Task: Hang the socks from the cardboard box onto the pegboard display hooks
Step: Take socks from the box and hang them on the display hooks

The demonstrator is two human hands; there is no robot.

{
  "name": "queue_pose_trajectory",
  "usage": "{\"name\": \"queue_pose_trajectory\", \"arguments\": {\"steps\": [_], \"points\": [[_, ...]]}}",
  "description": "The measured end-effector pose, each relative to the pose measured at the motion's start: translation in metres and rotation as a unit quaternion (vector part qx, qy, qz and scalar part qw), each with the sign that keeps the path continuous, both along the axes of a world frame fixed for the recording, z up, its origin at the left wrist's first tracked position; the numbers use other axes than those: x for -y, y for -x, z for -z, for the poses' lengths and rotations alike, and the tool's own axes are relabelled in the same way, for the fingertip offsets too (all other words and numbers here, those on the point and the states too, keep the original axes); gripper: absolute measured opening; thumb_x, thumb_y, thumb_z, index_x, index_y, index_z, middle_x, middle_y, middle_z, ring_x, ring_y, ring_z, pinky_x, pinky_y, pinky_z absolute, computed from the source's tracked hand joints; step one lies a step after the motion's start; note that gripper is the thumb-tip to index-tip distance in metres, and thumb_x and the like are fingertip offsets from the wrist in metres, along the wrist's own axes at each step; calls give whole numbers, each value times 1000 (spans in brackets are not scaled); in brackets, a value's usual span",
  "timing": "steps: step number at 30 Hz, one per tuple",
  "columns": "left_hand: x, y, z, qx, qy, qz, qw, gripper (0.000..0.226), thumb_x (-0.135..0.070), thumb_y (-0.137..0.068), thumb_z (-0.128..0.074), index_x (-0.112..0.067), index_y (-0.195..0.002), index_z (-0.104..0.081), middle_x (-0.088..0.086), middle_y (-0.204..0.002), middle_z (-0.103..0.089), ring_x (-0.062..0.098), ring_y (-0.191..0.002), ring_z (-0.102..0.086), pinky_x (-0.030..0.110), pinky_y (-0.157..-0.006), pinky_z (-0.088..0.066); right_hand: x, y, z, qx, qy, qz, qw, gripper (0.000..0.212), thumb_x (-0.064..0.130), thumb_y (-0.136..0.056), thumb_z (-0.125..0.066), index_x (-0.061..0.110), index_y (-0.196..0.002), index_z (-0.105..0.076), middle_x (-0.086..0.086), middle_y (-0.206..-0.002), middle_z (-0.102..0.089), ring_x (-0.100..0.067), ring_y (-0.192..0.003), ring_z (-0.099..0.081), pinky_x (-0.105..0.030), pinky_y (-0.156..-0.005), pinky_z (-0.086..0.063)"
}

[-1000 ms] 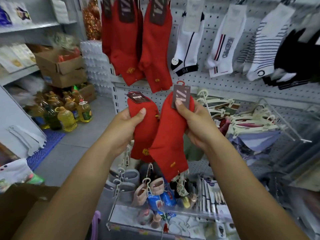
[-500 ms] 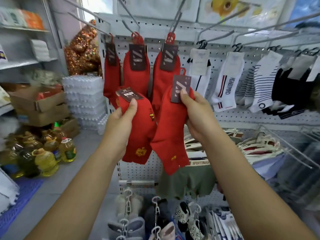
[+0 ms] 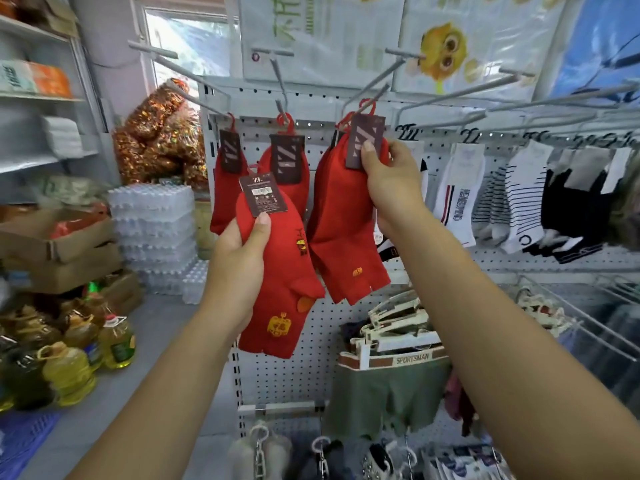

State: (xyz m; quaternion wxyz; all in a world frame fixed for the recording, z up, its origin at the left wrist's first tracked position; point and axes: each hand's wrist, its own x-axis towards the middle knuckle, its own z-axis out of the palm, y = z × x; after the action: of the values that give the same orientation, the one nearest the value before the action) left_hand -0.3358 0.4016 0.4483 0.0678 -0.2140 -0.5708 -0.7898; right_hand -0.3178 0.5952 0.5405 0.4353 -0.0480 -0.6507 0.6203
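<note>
Socks, red and in carded pairs, fill both hands in front of the pegboard (image 3: 287, 372). The left hand (image 3: 239, 268) grips the lower red pair (image 3: 280, 282), thumb pressed on the front just under its card and fingers wrapped behind. Its long axis runs almost upright, card up and toes down. The right hand (image 3: 388, 181) pinches the upper red pair (image 3: 343, 237) by its dark card, thumb on the face. That pair hangs card up, toes slanting slightly right, its red loop at the front end of a metal hook (image 3: 375, 93).

oil bottles (image 3: 69, 368) sit left of the pegboard (image 3: 287, 372) (boxes (image 3: 52, 251) behind).
</note>
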Motion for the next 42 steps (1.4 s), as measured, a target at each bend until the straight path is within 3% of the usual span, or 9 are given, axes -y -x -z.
{"name": "queue_pose_trajectory", "arguments": {"steps": [6, 10, 18, 22, 25, 28, 33, 38, 42], "points": [[7, 3, -4, 6, 6, -9, 1000, 20, -40, -94, -59, -51, -103, -73, -11, -102, -79, 10, -92, -76, 21, -71, -59, -7, 6, 3, 42, -68, -11, 997, 6, 19, -100, -61, 17, -105, -61, 2, -96, -70, 1, -80, -68, -19, -75, -55], [15, 7, 2, 10, 12, -7, 1000, 21, -43, -93, -58, -51, -106, -73, -12, -106, -78, 11, -97, -75, 26, -78, -58, -9, 8, 11, 74, -61, -8, 995, 21, 22, -99, -63, 11, -117, -61, -11, -116, -70, -22, -107, -68, -43, -99, -54], [28, 13, 11, 108, -53, 68, 990, 22, -24, -103, -58, -22, -119, -73, 15, -113, -76, 34, -106, -73, 51, -93, -58, 19, -22, 54, -49, -100, 148, 983, 18, 23, -94, -66, 17, -109, -58, 4, -106, -63, 1, -94, -60, -13, -81, -48], [34, 12, 12, 141, -49, 122, 981, 30, -21, -104, -56, -11, -131, -64, 26, -115, -72, 46, -106, -70, 57, -91, -58, 55, -33, 69, 39, -132, 19, 990, 13, 34, -96, -66, 22, -93, -67, 9, -87, -71, 1, -83, -66, -17, -78, -52], [37, 10, 24, 162, -1, 161, 973, 29, -22, -104, -57, -14, -130, -66, 21, -118, -73, 42, -110, -70, 55, -94, -57, 72, -33, 79, 157, -106, -126, 974, 35, 51, -93, -64, 18, -97, -74, 0, -96, -77, -14, -94, -73, -32, -86, -60], [42, 7, 50, 193, 59, 190, 961, 27, -24, -103, -58, -18, -126, -69, 15, -116, -75, 33, -109, -72, 47, -91, -59, 74, -29, 106, 226, -94, -190, 951, 32, 34, -96, -67, 3, -99, -73, -14, -95, -75, -25, -89, -73, -43, -87, -60], [64, 4, 100, 262, 233, 240, 905, 33, -36, -97, -66, -16, -124, -69, 8, -112, -78, 23, -104, -75, 40, -87, -61, 78, -20, 163, 318, -19, -185, 930, 17, 16, -96, -67, 1, -86, -68, -10, -84, -72, -15, -72, -69, -29, -64, -61], [100, 7, 130, 256, 376, 329, 828, 45, -29, -81, -82, -13, -122, -71, 10, -117, -76, 26, -108, -73, 43, -93, -58, 86, -13, 184, 325, -6, -173, 930, 16, 18, -98, -64, 10, -84, -66, -5, -78, -72, -17, -75, -71, -35, -66, -63], [117, 14, 133, 244, 380, 311, 836, 31, -23, -87, -78, -15, -116, -73, 9, -112, -77, 22, -101, -75, 34, -78, -62, 97, -8, 171, 260, -53, -159, 951, 24, 18, -100, -62, -5, -103, -64, -14, -81, -68, -23, -78, -66, -51, -81, -60]]}}
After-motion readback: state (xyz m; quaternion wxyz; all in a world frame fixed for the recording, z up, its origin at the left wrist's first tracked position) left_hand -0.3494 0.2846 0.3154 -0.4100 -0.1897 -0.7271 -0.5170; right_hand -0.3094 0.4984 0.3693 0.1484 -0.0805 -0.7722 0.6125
